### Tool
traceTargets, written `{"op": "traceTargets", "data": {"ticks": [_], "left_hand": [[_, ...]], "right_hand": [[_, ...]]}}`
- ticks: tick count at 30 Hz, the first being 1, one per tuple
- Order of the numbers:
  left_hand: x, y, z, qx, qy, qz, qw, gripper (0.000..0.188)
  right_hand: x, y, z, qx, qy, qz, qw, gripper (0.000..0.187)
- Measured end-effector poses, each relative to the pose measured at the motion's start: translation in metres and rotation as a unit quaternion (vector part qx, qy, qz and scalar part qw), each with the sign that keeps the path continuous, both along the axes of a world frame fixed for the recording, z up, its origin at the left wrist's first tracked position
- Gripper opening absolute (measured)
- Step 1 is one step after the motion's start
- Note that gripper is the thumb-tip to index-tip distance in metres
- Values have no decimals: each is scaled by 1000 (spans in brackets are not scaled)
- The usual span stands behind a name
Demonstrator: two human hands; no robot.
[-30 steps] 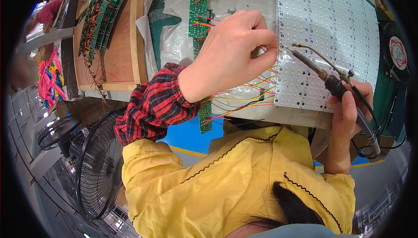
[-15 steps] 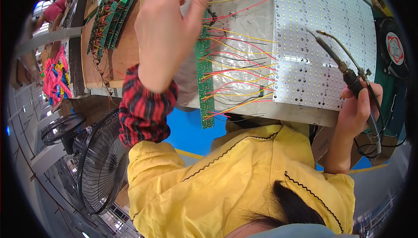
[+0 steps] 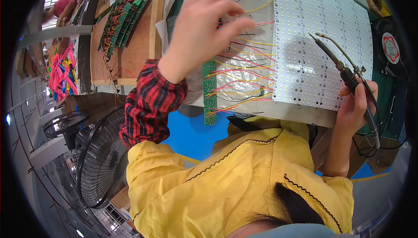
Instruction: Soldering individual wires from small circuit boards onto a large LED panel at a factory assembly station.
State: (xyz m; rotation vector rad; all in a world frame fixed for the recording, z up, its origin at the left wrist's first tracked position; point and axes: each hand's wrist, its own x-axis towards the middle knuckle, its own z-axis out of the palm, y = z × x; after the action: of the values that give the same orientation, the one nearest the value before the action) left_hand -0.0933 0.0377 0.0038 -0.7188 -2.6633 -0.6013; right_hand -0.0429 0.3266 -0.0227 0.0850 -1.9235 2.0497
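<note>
My left hand (image 3: pixel 202 35), in a red and black checked sleeve, hovers over a long green circuit board (image 3: pixel 210 92). Its thumb and forefinger are apart, with nothing visible between them; the hand hides the board's middle. Red, yellow and black wires (image 3: pixel 244 79) run from this board toward a white sheet of LED boards (image 3: pixel 322 59) on the right. My right hand (image 3: pixel 355 107) grips a soldering iron (image 3: pixel 350 79) with a thin metal feed tube fixed alongside. The iron's tip points up and left above the white sheet, apparently not touching it.
Several wired green boards (image 3: pixel 124 18) lie in a wooden tray (image 3: pixel 100 64) at the left. Black fans (image 3: pixel 102 164) stand below it. A dark round reel (image 3: pixel 392 48) sits at the right edge. Other people (image 3: pixel 65 7) are far left, near pink strips (image 3: pixel 63 74).
My left hand has moved right and slightly nearer, and its thumb and forefinger have spread. The soldering iron stays almost in place in my right hand.
</note>
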Motion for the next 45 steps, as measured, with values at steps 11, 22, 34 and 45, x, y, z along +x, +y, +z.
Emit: {"op": "traceTargets", "data": {"ticks": [11,22,34,45], "left_hand": [[7,10,-3,264,-235,63,933,12],[26,35,-24,172,-188,-36,966,7],[23,39,-28,153,-187,-48,969,8],[24,40,-30,152,-198,-37,968,7]], "right_hand": [[-1,-2,0,1,-5,-2,1000,18],[11,-18,14,48,-102,66,991,10],[14,-18,11,73,-132,101,983,14],[13,-16,8,66,-93,50,992,18]]}}
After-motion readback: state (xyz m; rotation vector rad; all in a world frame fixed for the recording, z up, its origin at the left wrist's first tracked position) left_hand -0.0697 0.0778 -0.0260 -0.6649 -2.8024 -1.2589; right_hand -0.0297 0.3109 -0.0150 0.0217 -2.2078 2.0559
